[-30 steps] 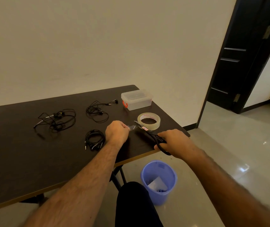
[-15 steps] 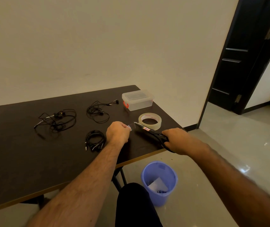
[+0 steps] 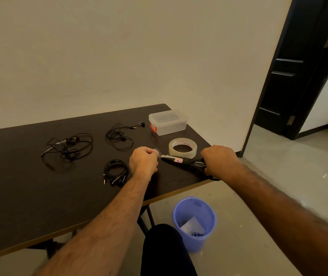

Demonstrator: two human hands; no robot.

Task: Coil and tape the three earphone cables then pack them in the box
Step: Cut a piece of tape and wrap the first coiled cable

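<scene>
On the dark table (image 3: 29, 196) three black earphone cables lie apart. One coiled bundle (image 3: 115, 172) sits just left of my left hand (image 3: 143, 160); two loose tangles lie farther back, one at the left (image 3: 69, 146) and one in the middle (image 3: 119, 135). My left hand pinches a small clear piece of tape (image 3: 156, 150). My right hand (image 3: 220, 159) grips the handles of black scissors (image 3: 183, 161), whose blades point at the tape piece. A clear tape roll (image 3: 182, 147) lies behind the scissors. The lidded clear box (image 3: 168, 121) with a red latch stands at the back right corner.
A blue bin (image 3: 195, 222) with scraps inside stands on the floor under the table's front right edge. My dark-clothed knee (image 3: 165, 251) is beside it. A dark door (image 3: 298, 72) stands open at the right.
My right hand with the scissors has moved slightly back and up over the table edge. The blades stay at the tape piece in my left hand.
</scene>
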